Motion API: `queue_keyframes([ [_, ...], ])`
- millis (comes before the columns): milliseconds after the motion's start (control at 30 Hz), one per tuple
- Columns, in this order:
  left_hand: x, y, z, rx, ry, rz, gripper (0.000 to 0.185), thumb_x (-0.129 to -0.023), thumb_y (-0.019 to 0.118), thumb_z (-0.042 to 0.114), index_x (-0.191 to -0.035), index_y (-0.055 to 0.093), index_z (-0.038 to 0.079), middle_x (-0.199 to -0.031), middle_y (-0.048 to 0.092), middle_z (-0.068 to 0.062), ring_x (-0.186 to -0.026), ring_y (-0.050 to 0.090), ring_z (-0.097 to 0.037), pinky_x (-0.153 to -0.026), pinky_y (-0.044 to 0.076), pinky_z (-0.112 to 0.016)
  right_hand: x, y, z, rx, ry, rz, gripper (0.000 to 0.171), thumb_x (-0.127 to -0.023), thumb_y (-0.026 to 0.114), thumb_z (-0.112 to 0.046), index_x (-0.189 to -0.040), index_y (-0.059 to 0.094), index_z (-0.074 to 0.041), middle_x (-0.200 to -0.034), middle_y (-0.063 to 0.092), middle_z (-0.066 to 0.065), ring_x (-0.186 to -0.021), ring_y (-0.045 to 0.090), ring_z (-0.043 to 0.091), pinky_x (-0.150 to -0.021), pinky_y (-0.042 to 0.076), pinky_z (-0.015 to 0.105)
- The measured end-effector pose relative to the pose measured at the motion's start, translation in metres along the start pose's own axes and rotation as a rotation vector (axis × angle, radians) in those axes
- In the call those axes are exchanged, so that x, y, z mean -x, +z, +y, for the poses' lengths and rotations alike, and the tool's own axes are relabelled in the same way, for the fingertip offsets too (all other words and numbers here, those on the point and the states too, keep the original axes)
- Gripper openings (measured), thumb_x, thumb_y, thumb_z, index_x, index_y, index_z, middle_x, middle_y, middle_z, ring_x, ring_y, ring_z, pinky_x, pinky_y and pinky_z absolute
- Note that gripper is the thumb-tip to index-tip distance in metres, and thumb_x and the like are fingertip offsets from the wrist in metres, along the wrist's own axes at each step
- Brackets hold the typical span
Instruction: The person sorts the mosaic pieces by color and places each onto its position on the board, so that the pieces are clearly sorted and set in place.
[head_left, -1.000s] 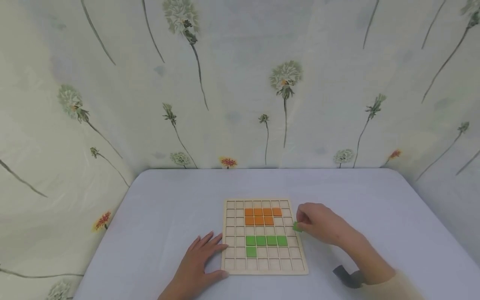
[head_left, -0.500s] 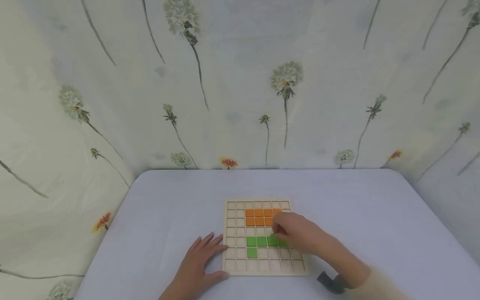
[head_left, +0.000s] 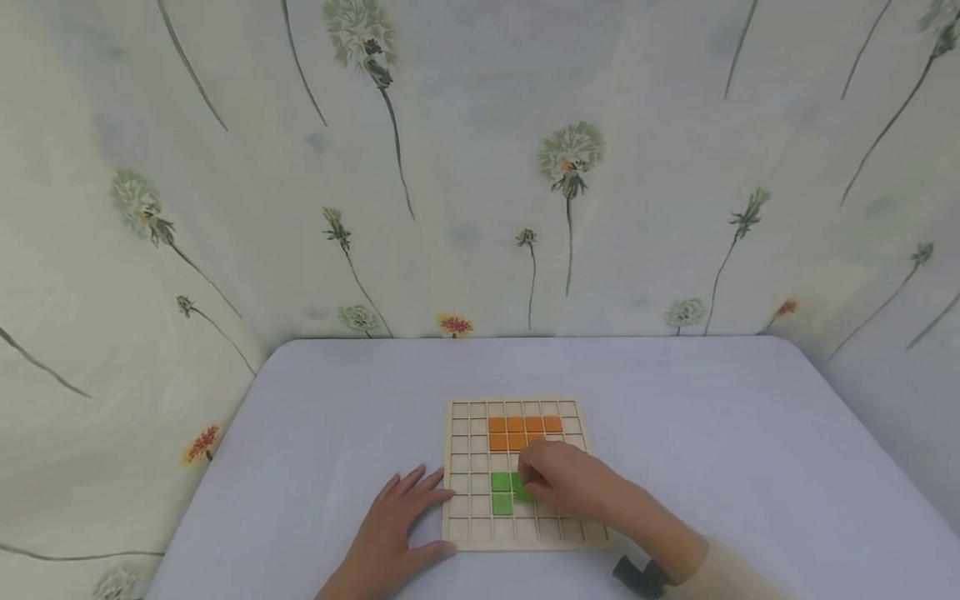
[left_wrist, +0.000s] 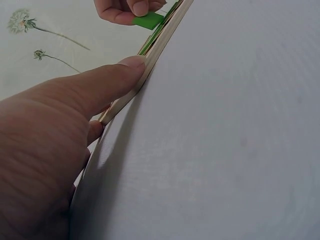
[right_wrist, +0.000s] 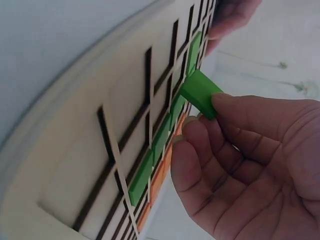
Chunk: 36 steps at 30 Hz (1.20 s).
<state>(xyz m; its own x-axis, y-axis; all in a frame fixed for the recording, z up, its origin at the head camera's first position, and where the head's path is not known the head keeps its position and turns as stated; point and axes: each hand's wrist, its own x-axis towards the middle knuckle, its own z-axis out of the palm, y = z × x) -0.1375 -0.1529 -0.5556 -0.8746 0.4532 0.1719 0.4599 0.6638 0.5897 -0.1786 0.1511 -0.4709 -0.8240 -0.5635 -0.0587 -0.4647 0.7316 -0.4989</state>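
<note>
Seen from above on a pale bench (head_left: 750, 433): a wooden grid board (head_left: 465, 417), its shallow square cells partly filled with orange tiles (head_left: 517, 425) in the upper rows and green tiles (head_left: 501, 492) lower down. Right hand (head_left: 562, 483) over the middle of the board, fingers curled, pinching one loose green tile (right_wrist: 200, 92) between thumb and fingertip, clearly shown from the right wrist. Tile held tilted, one edge angled down toward the cells beside the green ones already seated, not yet lying flat. Left hand (head_left: 397, 525) resting flat on the bench at the board's left edge, fingers straight and relaxed, holding nothing; thumb (left_wrist: 107, 82) pressed against the wooden rim (left_wrist: 155, 45), bracing the board. To seat the tile cleanly, probably best to square it with the cell walls first, lower the leading edge into the pocket, then ease the rest down until level with its neighbours, pressing lightly rather than forcing. Likely worth keeping the left thumb firm on the rim so the board does not slide under that push. Exact target cell hidden under the right hand from above. Flowered cloth backdrop (head_left: 480, 167) behind and around the bench.
</note>
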Motion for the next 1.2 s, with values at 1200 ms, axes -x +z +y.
queue_keyframes([
  [1200, 0.002, 0.001, 0.000, -0.004, 0.013, 0.032, 0.066, -0.086, 0.077, 0.059, -0.143, 0.062, 0.030, -0.160, 0.047, 0.009, -0.155, 0.032, -0.024, -0.127, 0.015, -0.049, 0.003, 0.010, 0.010, 0.114, 0.017, 0.028, 0.022, -0.093, 0.072, -0.013, -0.081, 0.060, -0.027, -0.074, 0.053, -0.016, -0.070, 0.050, 0.007, -0.063, 0.047, 0.025],
])
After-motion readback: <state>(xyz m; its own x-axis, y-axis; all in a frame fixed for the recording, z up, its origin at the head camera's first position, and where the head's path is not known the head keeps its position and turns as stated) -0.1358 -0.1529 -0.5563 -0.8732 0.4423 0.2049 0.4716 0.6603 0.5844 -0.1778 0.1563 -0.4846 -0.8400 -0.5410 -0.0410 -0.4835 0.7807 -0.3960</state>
